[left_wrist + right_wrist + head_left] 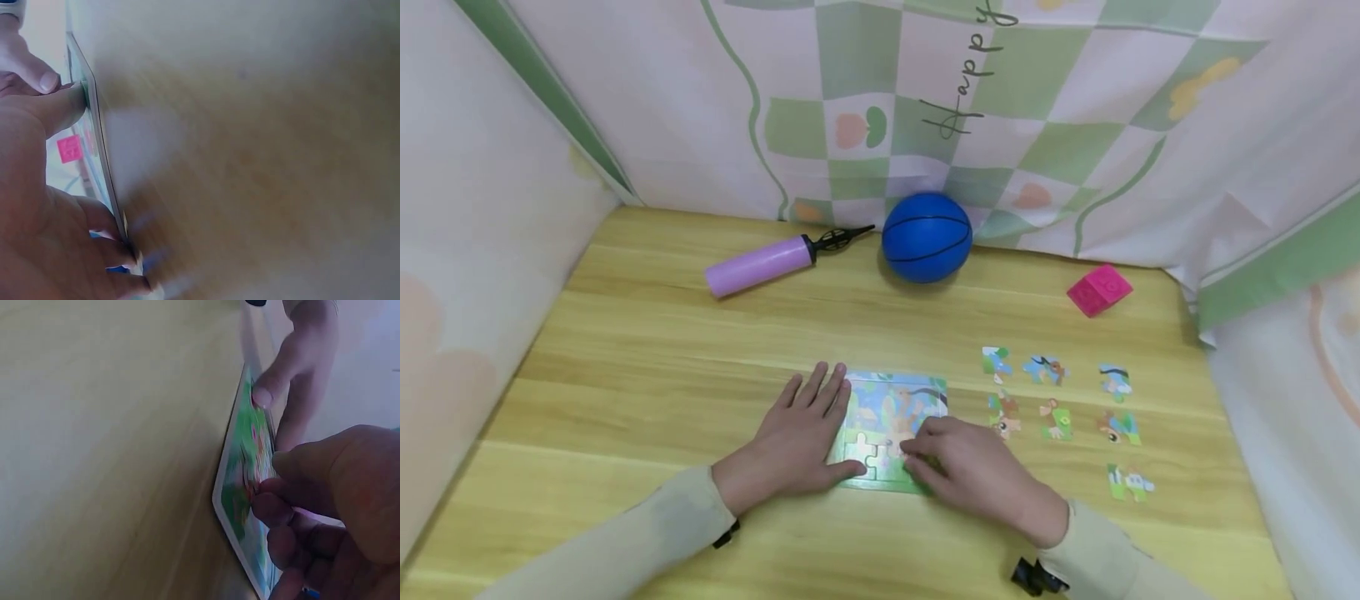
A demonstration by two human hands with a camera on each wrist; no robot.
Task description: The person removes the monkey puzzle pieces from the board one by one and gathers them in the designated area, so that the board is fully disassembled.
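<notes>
A jigsaw puzzle board (942, 383) with a picture of leaves and animals lies flat on the table. My left hand (797, 442) rests along its left side, fingers spread and the thumb on the lower-left corner. On the lower right of the board, my right hand (973, 467) has curled fingers and seems to pinch a puzzle piece, mostly covered by the fingertips. In the right wrist view, the thumb and fingers (272, 508) meet at the board's surface. Loose puzzle pieces, such as one with an animal's face (1003, 414), lie to the right.
Behind the board stand a blue ball (927, 237) and a purple hand pump (760, 267) with a black nozzle. A pink block (1100, 290) sits at the back right of the wooden table (647, 358). Patterned curtains (857, 58) hang around its back and sides.
</notes>
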